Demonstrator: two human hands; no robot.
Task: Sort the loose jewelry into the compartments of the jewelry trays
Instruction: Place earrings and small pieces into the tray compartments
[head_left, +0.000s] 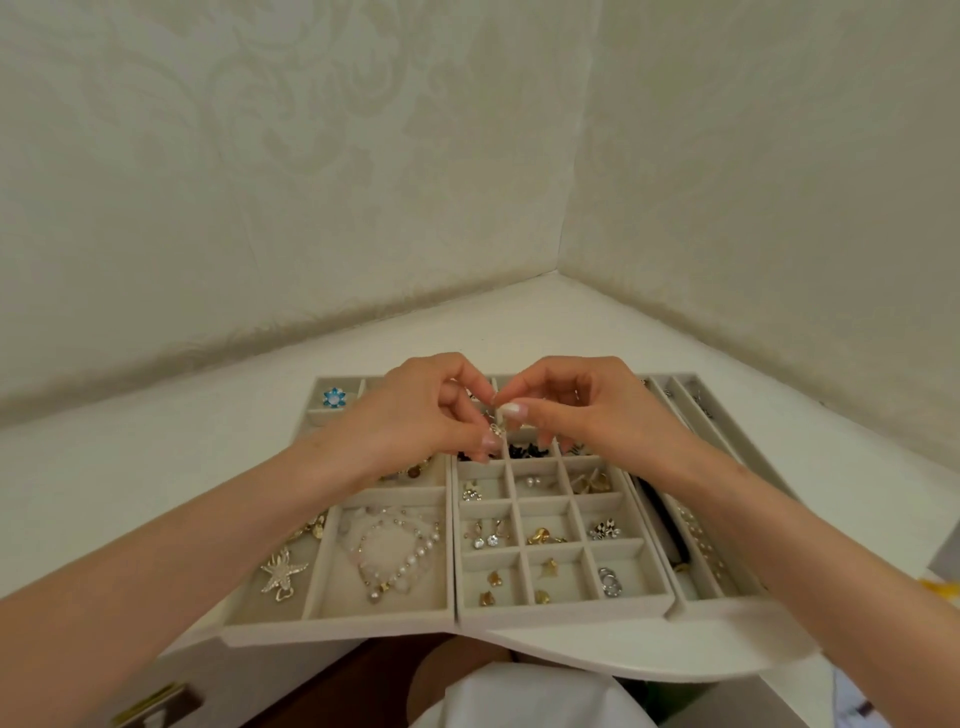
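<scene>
Head view: left hand (426, 415) and right hand (587, 410) both pinch a small silver jewelry piece (496, 429) between their fingertips (too small to identify), held above the far cells of the beige velvet compartment trays (337, 631).

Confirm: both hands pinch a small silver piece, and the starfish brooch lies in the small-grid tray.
Wrong tray. The head view shows the starfish brooch in the left tray's near-left compartment; the left hand and right hand do pinch the small silver piece.
</scene>
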